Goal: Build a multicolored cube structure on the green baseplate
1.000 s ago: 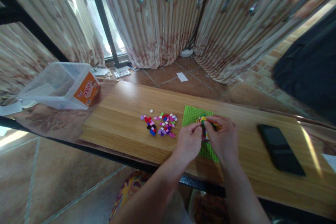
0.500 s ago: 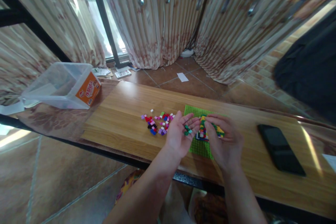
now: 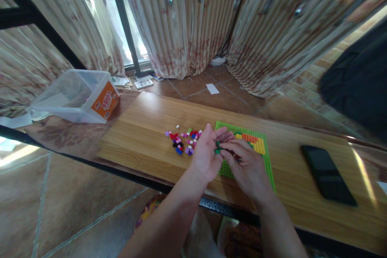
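My left hand (image 3: 204, 158) lies palm up, cupped a little, with several small green toy bricks (image 3: 217, 150) resting on the palm and fingers. Over that palm, my right hand (image 3: 250, 167) has its thumb and forefinger pinched at one of the green bricks. Both hands are above a bright green studded baseplate (image 3: 269, 169). A block of yellow, orange and green bricks (image 3: 257, 145) is built on the plate, its near part covered by my right hand. Left of my hands lies a loose pile of small bricks (image 3: 178, 145) in red, pink, purple, blue, black and white.
The wooden board (image 3: 136, 129) carries everything here, with a black phone (image 3: 328, 175) at the right. A clear plastic box (image 3: 72, 96) with an orange label stands at the far left. Curtains (image 3: 181, 28) hang behind, and a paper (image 3: 212, 88) lies on the floor.
My right hand has moved left from the built bricks to the green bricks in my left palm. More of the built block and baseplate now shows. The view has shifted slightly.
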A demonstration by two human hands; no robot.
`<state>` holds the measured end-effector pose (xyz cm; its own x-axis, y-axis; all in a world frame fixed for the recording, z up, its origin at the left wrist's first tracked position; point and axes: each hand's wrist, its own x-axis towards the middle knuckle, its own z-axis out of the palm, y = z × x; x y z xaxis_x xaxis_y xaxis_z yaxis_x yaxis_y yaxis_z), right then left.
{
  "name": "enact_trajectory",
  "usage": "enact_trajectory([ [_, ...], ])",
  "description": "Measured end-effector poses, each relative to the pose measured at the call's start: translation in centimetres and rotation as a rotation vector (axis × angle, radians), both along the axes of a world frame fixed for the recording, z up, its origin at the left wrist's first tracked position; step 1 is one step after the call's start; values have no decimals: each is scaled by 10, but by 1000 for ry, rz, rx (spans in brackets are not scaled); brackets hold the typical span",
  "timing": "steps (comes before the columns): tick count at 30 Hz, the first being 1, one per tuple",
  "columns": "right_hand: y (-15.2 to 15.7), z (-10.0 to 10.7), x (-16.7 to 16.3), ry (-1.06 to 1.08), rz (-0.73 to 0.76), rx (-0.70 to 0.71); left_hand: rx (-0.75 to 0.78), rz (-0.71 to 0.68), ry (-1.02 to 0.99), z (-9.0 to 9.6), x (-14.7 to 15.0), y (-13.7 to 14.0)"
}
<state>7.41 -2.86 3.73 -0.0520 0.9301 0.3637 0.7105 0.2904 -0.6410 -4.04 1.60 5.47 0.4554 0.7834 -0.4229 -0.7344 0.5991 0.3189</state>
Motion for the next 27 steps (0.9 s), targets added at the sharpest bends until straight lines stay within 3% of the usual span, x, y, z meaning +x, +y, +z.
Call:
enact_trajectory([
  [11, 1, -1, 7, 79, -88, 42, -28, 34, 149, -5, 4, -2],
  [17, 1, -1, 8, 148, -245, 180, 110, -178, 286, -10, 4, -8],
  [22, 2, 3, 3, 154, -237, 165, 149, -217, 206, -9, 2, -9],
  [27, 2, 6, 7, 115, -169, 140, 173, -204, 260, -9, 2, -6],
])
